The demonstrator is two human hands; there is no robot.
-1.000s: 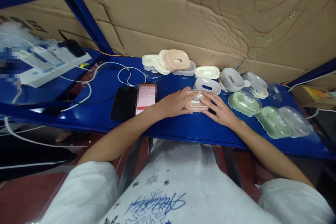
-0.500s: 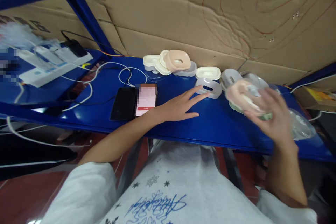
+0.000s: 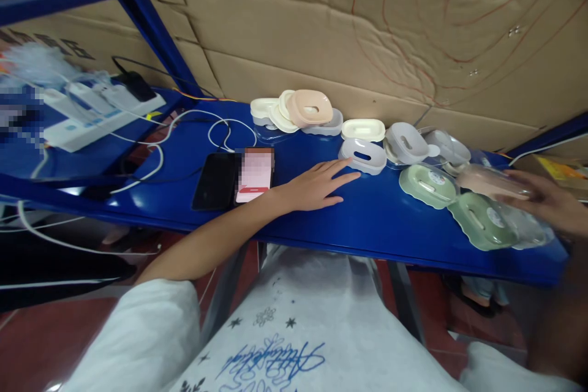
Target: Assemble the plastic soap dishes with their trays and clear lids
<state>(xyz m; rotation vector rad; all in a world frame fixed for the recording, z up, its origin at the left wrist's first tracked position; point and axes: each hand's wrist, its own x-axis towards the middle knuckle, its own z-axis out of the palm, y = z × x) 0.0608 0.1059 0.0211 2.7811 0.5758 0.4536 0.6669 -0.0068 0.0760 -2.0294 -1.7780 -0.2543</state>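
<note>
My left hand (image 3: 316,185) lies over the blue tabletop with its fingers spread, the fingertips by a pale grey slotted soap dish part (image 3: 374,162). At the right, my right hand (image 3: 546,196) is closed on the end of a pink soap dish (image 3: 487,180), whose clear cover is partly seen. Two green soap dishes with clear covers and round stickers lie close by: one green dish (image 3: 422,185) on the left, another green dish (image 3: 480,220) nearer the front. A clear-covered dish (image 3: 535,233) sits under my right hand, partly hidden.
Cream, pink and grey dish parts (image 3: 310,109) are piled at the back, with a cream tray (image 3: 362,130) and a grey dish (image 3: 407,142) beside them. Two phones (image 3: 214,180) lie left of my left hand. White cables and a power strip (image 3: 105,119) occupy the far left.
My right hand has carried the pink soap dish right, uncovering the green dishes. My left hand has shifted slightly back from the grey dish part.
</note>
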